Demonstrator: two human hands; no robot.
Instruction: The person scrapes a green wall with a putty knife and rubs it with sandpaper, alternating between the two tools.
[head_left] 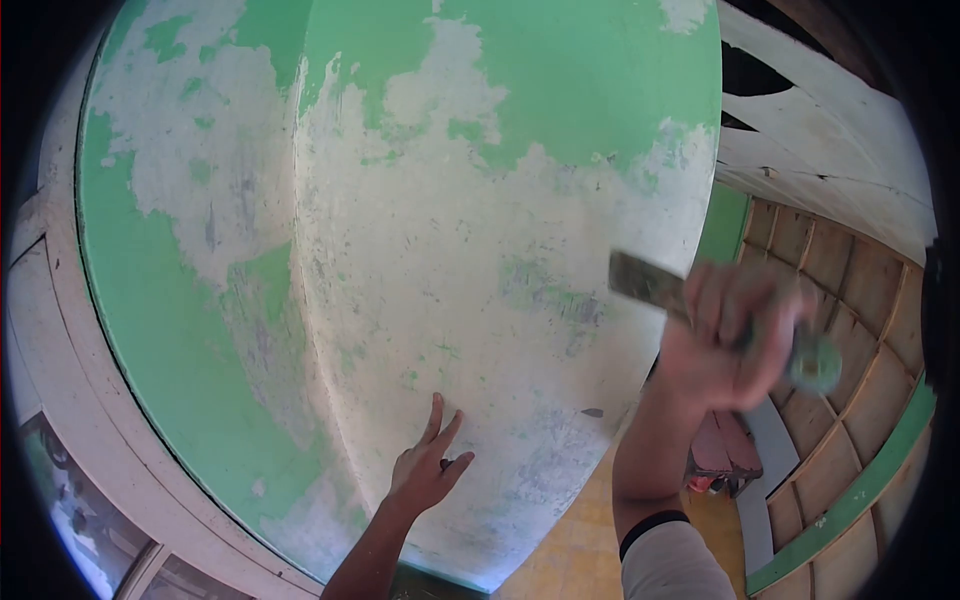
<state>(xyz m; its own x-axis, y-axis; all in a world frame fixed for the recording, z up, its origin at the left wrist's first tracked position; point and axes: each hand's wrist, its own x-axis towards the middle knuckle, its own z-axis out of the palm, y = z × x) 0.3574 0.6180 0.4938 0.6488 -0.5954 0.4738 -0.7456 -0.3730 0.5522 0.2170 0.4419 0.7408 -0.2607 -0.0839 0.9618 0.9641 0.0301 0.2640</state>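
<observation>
My right hand (740, 330) is wrapped round the green handle of a scraper (645, 282), a little blurred. Its flat metal blade points left in front of the wall's right part. My left hand (430, 470) is at the lower middle, fingers spread, close to or against the wall; whether they touch is hard to tell. The wall (450, 250) has green paint at the top and left, with large whitish bare patches where paint is gone. A vertical corner line runs down its left part.
A pale frame with glass panes (90, 510) borders the wall at left. At right are a wooden lattice partition (850, 350), a damaged white ceiling (820, 130) and a brownish-red table (725, 445) on a yellow tiled floor (590, 530).
</observation>
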